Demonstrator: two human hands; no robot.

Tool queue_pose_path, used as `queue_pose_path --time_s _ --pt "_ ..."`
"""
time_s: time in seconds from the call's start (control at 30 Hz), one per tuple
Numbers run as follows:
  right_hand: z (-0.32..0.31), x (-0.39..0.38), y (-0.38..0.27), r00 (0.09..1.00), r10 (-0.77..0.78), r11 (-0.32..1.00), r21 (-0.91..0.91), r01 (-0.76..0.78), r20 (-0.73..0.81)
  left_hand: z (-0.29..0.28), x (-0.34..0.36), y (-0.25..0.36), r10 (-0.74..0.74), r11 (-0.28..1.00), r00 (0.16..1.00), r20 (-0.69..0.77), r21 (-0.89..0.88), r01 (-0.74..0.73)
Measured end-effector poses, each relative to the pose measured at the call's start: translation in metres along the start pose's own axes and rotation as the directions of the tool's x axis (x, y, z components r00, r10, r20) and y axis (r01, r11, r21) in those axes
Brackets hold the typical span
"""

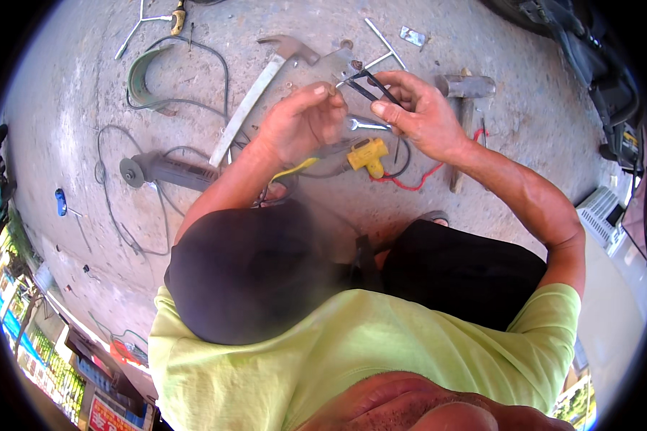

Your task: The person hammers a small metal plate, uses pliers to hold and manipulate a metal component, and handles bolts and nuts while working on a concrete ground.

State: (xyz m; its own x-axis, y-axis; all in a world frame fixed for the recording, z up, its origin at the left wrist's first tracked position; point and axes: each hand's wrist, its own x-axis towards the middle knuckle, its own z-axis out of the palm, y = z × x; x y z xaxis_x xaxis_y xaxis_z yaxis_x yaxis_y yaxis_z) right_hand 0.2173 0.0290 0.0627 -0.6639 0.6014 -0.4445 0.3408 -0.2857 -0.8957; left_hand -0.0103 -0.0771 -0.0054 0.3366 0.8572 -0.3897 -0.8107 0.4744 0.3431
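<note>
My left hand (300, 121) and my right hand (418, 109) meet above the concrete ground. The right hand pinches thin black wires (370, 87) that run to a small metal part at their far end. The left hand's fingertips close on the same wires near a silver wrench (366, 125), which sits between the two hands. Just below them lies a yellow connector block (367, 154) with yellow, black and red wires (410, 183) leading off it.
An angle grinder (167, 171) with its cable lies to the left. A long flat metal bar (248, 108), a green curved piece (140, 75), a hammer (466, 90) and metal rods (382, 43) lie on the concrete. My knees in black fill the foreground.
</note>
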Motion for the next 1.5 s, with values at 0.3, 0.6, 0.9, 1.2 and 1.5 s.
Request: queue_pose_path --time_s 0.3,0.6,0.9,1.2,1.5 --pt "-0.044 0.057 0.035 0.900 0.422 0.892 0.127 -0.434 0.114 -0.053 0.007 -0.007 0.255 0.473 0.903 -0.345 0.859 0.194" --pt "-0.051 0.073 0.063 0.867 0.486 0.851 0.170 -0.497 0.107 -0.074 0.001 0.001 0.436 0.335 0.846 -0.308 0.928 0.166" --pt "-0.077 0.035 0.064 0.879 0.472 0.846 0.249 -0.472 0.063 -0.072 0.002 0.039 0.504 -0.168 0.853 -0.136 0.953 0.251" --pt "-0.086 0.024 0.074 0.891 0.448 0.863 0.223 -0.453 0.075 -0.078 -0.022 0.028 0.427 -0.397 0.875 -0.226 0.823 0.406" --pt "-0.105 0.008 0.067 0.912 0.409 0.888 0.216 -0.405 0.031 -0.087 -0.026 0.033 0.473 -0.268 0.858 -0.199 0.895 0.356"
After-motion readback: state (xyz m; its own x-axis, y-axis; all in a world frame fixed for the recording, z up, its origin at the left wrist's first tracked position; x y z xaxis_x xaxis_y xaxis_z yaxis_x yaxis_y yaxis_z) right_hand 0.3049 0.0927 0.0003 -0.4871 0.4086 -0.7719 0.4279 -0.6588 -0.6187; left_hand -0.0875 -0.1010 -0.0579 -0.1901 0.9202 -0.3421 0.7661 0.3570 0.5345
